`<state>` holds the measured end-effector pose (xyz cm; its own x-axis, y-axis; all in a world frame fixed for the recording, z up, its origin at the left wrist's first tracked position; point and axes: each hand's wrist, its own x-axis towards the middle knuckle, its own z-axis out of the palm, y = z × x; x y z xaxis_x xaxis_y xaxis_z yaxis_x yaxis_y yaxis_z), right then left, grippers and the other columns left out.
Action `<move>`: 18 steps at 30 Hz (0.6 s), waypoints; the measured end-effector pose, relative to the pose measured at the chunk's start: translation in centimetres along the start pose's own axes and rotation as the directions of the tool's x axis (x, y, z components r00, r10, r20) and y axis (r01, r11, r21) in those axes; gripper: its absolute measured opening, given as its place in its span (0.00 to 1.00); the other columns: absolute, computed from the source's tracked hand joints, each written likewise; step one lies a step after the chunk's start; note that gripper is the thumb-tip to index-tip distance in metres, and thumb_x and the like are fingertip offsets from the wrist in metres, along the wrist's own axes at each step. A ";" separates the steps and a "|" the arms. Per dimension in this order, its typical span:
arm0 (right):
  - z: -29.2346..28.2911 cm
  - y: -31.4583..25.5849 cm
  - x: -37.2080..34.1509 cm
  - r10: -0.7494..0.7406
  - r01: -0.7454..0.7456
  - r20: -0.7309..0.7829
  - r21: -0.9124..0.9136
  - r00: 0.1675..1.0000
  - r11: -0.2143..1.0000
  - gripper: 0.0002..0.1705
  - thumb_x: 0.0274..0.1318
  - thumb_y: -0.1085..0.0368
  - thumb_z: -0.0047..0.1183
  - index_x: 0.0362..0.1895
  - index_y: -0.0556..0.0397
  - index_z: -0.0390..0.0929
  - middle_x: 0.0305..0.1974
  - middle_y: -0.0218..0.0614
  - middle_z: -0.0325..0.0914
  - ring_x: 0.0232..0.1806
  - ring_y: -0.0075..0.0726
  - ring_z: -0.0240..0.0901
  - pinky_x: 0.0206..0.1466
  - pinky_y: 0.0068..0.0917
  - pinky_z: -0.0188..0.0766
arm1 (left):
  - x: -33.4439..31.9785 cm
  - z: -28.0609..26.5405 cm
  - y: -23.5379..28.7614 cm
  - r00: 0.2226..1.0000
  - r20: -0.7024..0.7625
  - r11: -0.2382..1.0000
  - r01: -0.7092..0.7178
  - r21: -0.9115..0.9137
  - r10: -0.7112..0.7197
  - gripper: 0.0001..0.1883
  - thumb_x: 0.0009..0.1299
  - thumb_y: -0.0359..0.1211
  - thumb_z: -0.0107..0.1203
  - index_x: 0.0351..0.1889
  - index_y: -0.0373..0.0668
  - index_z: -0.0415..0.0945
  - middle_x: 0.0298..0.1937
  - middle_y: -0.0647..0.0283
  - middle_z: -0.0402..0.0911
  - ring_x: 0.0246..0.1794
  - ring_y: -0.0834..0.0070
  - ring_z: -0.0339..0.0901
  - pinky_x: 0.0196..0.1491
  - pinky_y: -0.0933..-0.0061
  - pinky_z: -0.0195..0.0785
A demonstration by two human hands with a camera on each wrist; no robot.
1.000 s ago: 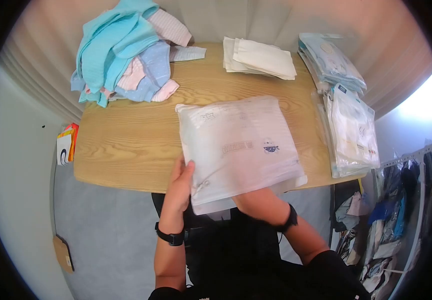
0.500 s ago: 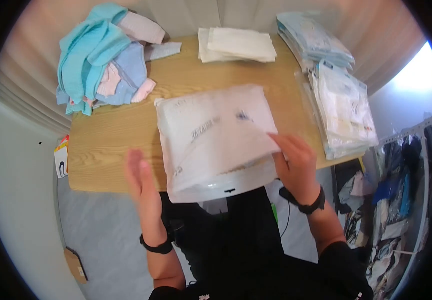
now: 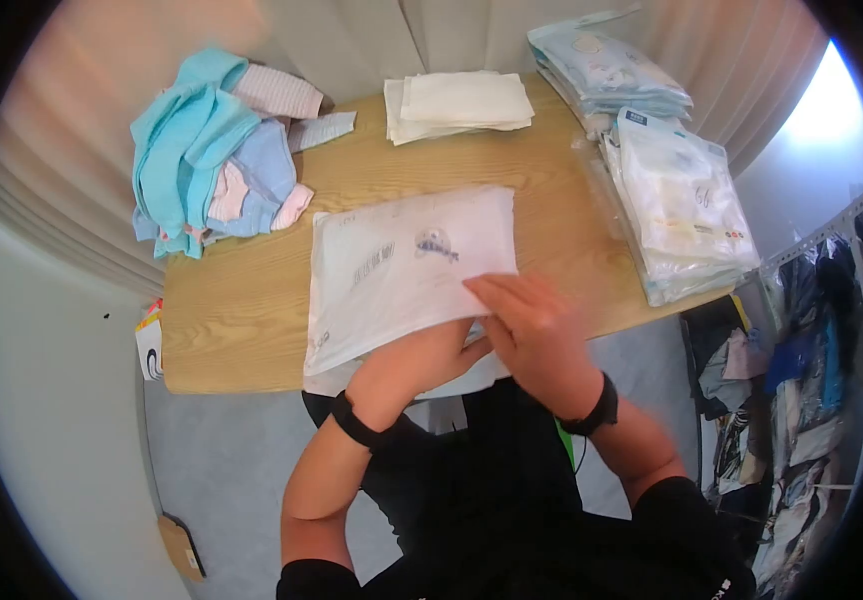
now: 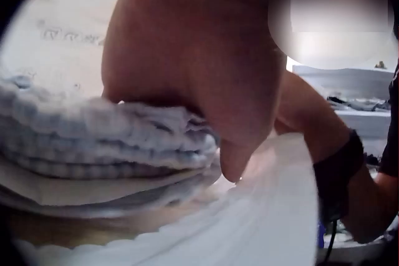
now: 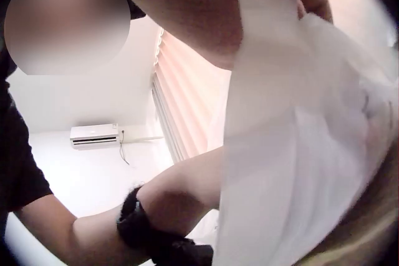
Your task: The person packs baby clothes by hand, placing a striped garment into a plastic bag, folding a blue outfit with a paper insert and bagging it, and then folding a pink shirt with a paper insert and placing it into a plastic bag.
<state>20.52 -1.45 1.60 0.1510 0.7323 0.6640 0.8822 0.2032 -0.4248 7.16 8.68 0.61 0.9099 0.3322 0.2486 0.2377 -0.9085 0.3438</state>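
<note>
A white frosted plastic bag (image 3: 392,285) with a small whale print lies at the table's front edge, its mouth toward the person. The right hand (image 3: 542,340) pinches the upper film at the right of the mouth and lifts it. Into that mouth reaches the left hand (image 3: 417,360), its fingers hidden under the film. In the left wrist view a folded pale blue-and-white garment (image 4: 106,135) shows inside the bag, with the left hand (image 4: 193,54) over it and the thumb pointing down beside its edge. From the right wrist, the lifted film (image 5: 280,129) fills much of the view.
Crumpled turquoise, blue and pink clothes (image 3: 192,150) lie at the table's back left. White folded sheets (image 3: 462,105) are at the back middle. Packed bags of clothing (image 3: 687,205) are stacked along the right side. A rack with hanging clothes (image 3: 802,370) stands right of the table (image 3: 242,330).
The left hand has let go of the bag's left side and gone into its mouth. The right hand has come from beneath the bag to its upper film.
</note>
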 end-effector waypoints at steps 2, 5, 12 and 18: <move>0.4 0.1 -1.1 0.009 -0.009 0.004 -0.005 1.000 1.000 0.18 0.43 0.72 0.59 0.44 0.54 0.82 0.41 0.33 0.82 0.36 0.39 0.76 0.37 0.33 0.75 | 0.4 1.3 -1.1 0.999 -0.019 0.996 0.030 0.081 -0.028 0.20 0.64 0.39 0.59 0.53 0.45 0.78 0.55 0.51 0.78 0.56 0.51 0.74 0.60 0.56 0.65; 1.0 0.5 -2.4 0.013 -0.013 0.016 -0.005 1.000 1.000 0.19 0.43 0.73 0.58 0.45 0.55 0.82 0.43 0.33 0.82 0.36 0.36 0.76 0.36 0.31 0.75 | 0.9 2.5 -1.6 0.994 -0.080 0.993 0.085 0.081 -0.079 0.19 0.64 0.43 0.59 0.53 0.50 0.79 0.53 0.57 0.81 0.56 0.57 0.75 0.60 0.56 0.65; 0.7 1.0 -3.6 0.028 -0.032 0.049 0.097 0.998 0.995 0.21 0.42 0.74 0.61 0.47 0.55 0.82 0.44 0.32 0.81 0.33 0.36 0.74 0.34 0.29 0.75 | -1.8 6.4 -4.3 0.980 -0.134 0.988 0.152 0.028 -0.147 0.20 0.63 0.44 0.60 0.52 0.49 0.80 0.51 0.58 0.82 0.54 0.58 0.77 0.59 0.56 0.67; 0.7 1.3 -3.5 -0.018 0.011 0.049 0.141 0.999 0.990 0.21 0.44 0.73 0.61 0.47 0.55 0.83 0.44 0.31 0.80 0.33 0.34 0.73 0.33 0.28 0.74 | -1.3 6.4 -3.1 0.981 -0.137 0.989 0.144 0.037 -0.138 0.20 0.63 0.43 0.60 0.52 0.49 0.80 0.52 0.58 0.82 0.54 0.58 0.76 0.59 0.57 0.67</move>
<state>20.85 -3.23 -1.72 0.1129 0.7593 0.6409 0.8123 0.3009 -0.4996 7.40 9.47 -6.57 0.8131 0.4860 0.3204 0.3788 -0.8597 0.3427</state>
